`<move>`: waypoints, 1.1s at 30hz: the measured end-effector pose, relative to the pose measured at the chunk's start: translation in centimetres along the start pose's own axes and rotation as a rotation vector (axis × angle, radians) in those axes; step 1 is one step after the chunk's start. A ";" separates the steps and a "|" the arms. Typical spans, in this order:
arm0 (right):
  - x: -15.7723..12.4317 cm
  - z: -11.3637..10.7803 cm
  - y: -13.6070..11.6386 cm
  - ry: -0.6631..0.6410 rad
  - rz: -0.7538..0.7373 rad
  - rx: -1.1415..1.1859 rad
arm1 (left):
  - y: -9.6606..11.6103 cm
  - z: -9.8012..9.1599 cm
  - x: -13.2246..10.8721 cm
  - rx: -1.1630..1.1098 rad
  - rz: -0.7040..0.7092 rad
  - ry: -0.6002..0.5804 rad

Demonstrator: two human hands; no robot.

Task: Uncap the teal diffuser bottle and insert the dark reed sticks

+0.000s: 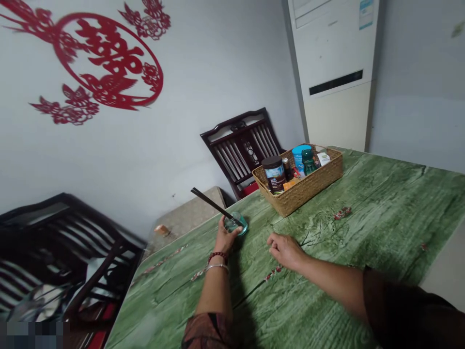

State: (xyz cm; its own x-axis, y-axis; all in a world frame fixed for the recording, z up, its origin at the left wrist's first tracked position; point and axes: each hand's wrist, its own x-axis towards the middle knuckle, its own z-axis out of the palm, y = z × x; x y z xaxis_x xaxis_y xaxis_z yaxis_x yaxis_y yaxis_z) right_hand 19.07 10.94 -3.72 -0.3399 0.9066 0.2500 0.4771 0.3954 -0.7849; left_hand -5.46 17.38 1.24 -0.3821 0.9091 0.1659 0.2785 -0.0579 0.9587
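My left hand (pixel 227 236) is wrapped round a clear, bluish-green glass (pixel 239 223) near the table's far edge. Two or so dark chopsticks (pixel 210 202) stand in the glass, slanting up to the left. Beaded and silver bracelets circle that wrist. To the right of the glass, my right hand (pixel 285 248) rests at the tabletop with its fingers loosely curled in. Nothing shows in those fingers, and the hand is apart from the glass.
A woven basket (pixel 300 196) with a dark-lidded jar (pixel 274 174), a blue tub and a green bottle stands beyond my right hand. Green patterned cloth covers the table (pixel 363 232). Dark wooden chairs (pixel 247 145) stand behind and left, with a low cabinet (pixel 196 211) along the wall.
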 end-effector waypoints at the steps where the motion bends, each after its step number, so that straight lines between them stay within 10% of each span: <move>1: 0.0 0.0 0.0 0.000 0.001 0.012 | 0.2 -0.2 -0.7 -0.017 -0.010 0.039; 6: 0.2 -0.1 0.0 0.036 0.072 0.168 | 1.9 -2.1 -7.1 -0.231 -0.029 0.143; 10: 1.4 -2.7 -3.0 0.024 0.151 0.596 | 3.7 -3.4 -13.1 -0.929 -0.029 -0.068; 15: 2.8 -7.0 -8.8 -0.166 -0.101 1.300 | 3.4 -3.0 -16.9 -1.163 -0.028 -0.204; 28: 1.5 0.8 -0.3 -0.308 0.157 1.606 | 0.0 -2.3 -16.8 -1.209 -0.084 -0.189; 33: 2.0 1.2 -0.8 -0.297 0.222 1.599 | 0.2 -2.4 -11.7 -0.595 -0.064 0.049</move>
State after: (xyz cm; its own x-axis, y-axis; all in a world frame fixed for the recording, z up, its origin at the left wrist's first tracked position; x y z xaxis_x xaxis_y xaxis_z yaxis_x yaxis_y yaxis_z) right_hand 17.04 12.25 -3.32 -0.6077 0.7883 0.0965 -0.6733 -0.4469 -0.5891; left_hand -3.06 5.75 0.07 -0.4263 0.8989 0.1009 -0.2820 -0.2381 0.9294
